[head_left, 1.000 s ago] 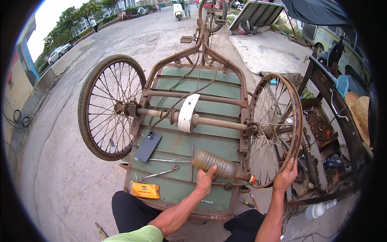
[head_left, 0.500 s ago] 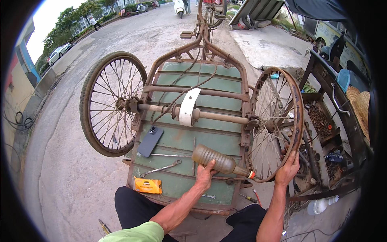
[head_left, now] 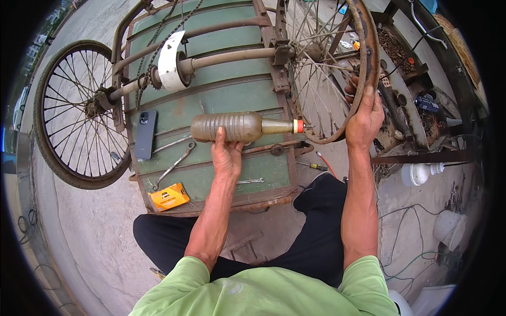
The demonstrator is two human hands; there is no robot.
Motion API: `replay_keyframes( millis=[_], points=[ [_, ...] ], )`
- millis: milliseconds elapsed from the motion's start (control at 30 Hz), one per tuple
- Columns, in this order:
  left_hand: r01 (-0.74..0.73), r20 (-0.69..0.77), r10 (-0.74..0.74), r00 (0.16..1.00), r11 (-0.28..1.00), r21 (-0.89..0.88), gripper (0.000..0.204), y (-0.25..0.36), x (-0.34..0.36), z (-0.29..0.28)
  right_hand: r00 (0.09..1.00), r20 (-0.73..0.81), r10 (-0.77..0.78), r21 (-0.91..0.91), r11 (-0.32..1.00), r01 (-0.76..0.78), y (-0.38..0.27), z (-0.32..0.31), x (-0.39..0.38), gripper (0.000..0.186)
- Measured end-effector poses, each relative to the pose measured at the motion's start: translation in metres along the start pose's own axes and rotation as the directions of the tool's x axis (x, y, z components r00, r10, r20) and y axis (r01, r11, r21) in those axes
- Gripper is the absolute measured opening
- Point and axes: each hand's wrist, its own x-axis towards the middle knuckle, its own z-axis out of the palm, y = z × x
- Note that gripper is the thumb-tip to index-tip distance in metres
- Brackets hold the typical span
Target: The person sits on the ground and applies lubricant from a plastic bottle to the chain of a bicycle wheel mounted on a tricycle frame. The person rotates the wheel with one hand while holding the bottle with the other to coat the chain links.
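Observation:
A dirty, ribbed plastic bottle (head_left: 232, 126) lies level in my left hand (head_left: 227, 154), thumb across its side and fingers beneath. Its red-and-white cap (head_left: 298, 126) points right, toward the rusty tyreless rim (head_left: 370, 58) of the right wheel. My right hand (head_left: 365, 118) is wrapped round that rim at its near right part. Both wheels belong to an overturned cargo tricycle, whose green slatted bed (head_left: 216, 102) faces up. Above the bed runs a rusty axle (head_left: 232, 59) with a chain and a white curved band (head_left: 169, 60).
On the bed lie a phone (head_left: 146, 134), a combination wrench (head_left: 175, 166) and an orange-yellow box (head_left: 168, 197). The left wheel (head_left: 39, 126) has its tyre on. A screwdriver (head_left: 318, 166) is on the ground; at right stand a metal rack with scrap and a white bulb-shaped object (head_left: 419, 174).
My view has tipped down and shifted right. The bottle has turned from slanting down to nearly level, still in my left hand. My right hand stays on the rim.

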Motion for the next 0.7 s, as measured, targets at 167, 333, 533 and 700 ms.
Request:
replay_keyframes(
  millis=[167,333,533,700],
  points=[
    [-0.018,0.019,0.018,1.0,1.0,0.022,0.06,-0.003,-0.004,0.004,0.998,-0.062,-0.009,0.116,0.993,0.016,0.0,0.002,-0.002,0.051],
    [-0.046,0.041,0.042,0.998,0.995,0.083,0.058,-0.008,-0.006,0.002,0.999,-0.05,-0.021,0.108,0.994,0.026,-0.006,0.004,-0.004,0.052],
    [-0.067,0.052,0.061,0.997,0.991,0.119,0.063,-0.023,-0.005,0.007,0.999,-0.05,-0.015,0.115,0.993,0.02,-0.006,0.005,-0.003,0.053],
    [-0.084,0.058,0.076,0.995,0.986,0.147,0.064,-0.027,-0.006,0.013,0.999,-0.043,-0.029,0.089,0.996,0.032,-0.007,0.006,-0.003,0.055]
  ],
)
